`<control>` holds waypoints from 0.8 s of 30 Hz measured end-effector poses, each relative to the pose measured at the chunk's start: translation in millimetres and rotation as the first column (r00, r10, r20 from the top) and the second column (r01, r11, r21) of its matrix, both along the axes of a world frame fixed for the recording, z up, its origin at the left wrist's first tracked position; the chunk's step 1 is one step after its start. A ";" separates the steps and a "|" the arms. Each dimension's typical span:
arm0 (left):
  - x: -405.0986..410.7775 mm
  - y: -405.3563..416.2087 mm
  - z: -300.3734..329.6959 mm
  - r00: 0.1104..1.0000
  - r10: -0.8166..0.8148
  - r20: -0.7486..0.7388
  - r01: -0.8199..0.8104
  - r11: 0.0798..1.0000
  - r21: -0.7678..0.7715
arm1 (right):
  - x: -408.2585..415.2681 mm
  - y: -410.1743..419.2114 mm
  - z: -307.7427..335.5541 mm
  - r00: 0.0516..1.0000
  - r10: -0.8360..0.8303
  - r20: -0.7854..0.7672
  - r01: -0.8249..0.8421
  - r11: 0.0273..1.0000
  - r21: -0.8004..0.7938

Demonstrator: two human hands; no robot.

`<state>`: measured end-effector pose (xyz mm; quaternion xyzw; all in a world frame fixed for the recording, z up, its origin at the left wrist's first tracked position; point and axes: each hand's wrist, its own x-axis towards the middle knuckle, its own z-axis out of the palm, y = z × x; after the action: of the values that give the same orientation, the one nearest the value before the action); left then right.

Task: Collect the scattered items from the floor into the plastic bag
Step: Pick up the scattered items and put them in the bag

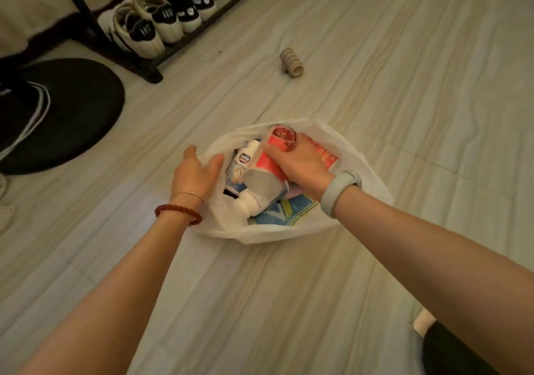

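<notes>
A white plastic bag [358, 155] lies open on the pale floor in the middle of the view. My right hand [300, 162] is shut on a red paper cup [267, 169], held tilted inside the bag's mouth. My left hand [196, 172] grips the bag's left rim and holds it open. Inside the bag lie a white bottle [241, 160] with a printed label, a blue-and-white packet [284, 214] and a red packet [326, 155]. A stack of cardboard tape cores [291, 62] lies on the floor beyond the bag.
A black shoe rack [121, 56] with several white and black shoes stands at the upper left. A round black base [60, 114] with a striped cord sits left of the bag. My dark-clothed knee [450, 348] shows at the lower right.
</notes>
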<state>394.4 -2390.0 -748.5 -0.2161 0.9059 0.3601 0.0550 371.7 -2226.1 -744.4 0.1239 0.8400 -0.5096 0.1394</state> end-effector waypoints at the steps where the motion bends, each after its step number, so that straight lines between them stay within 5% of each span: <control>1: -2.8 -4.1 -0.7 0.998 0.007 -0.068 -0.002 0.998 0.065 | -3.4 -4.8 -0.7 1.000 0.016 -0.001 -0.016 1.000 0.009; 6: -12.8 -5.2 16.2 0.927 0.088 -0.365 -0.009 0.977 0.213 | 0.1 -18.0 -8.4 0.994 0.100 -0.044 -0.099 0.995 0.026; 12: -23.3 -3.9 39.4 0.952 -0.062 -0.298 0.124 0.973 0.194 | 20.5 -4.8 -1.0 0.887 0.455 -0.075 -0.436 0.881 0.185; 15: -13.4 -11.7 41.5 0.967 -0.142 -0.211 0.191 0.952 0.238 | 17.5 34.9 3.5 0.838 0.466 -0.284 -0.254 0.794 0.553; 18: -2.8 -14.8 38.8 0.974 -0.203 -0.099 0.223 0.930 0.291 | 6.9 74.7 -3.1 0.969 0.242 -0.050 -0.117 0.626 0.771; 21: -0.9 -10.6 38.3 0.985 -0.152 -0.086 0.170 0.949 0.265 | -3.1 85.3 -19.9 0.960 -0.045 0.276 -0.105 0.857 0.505; 24: -10.7 -5.0 53.8 0.990 -0.064 -0.126 0.098 0.955 0.282 | -10.0 84.4 -13.6 0.936 -0.288 0.203 0.249 0.948 0.198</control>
<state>383.8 -2395.1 -694.7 -0.1473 0.8537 0.4971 0.0479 361.7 -2141.7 -758.0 0.3071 0.8336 -0.4328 0.1531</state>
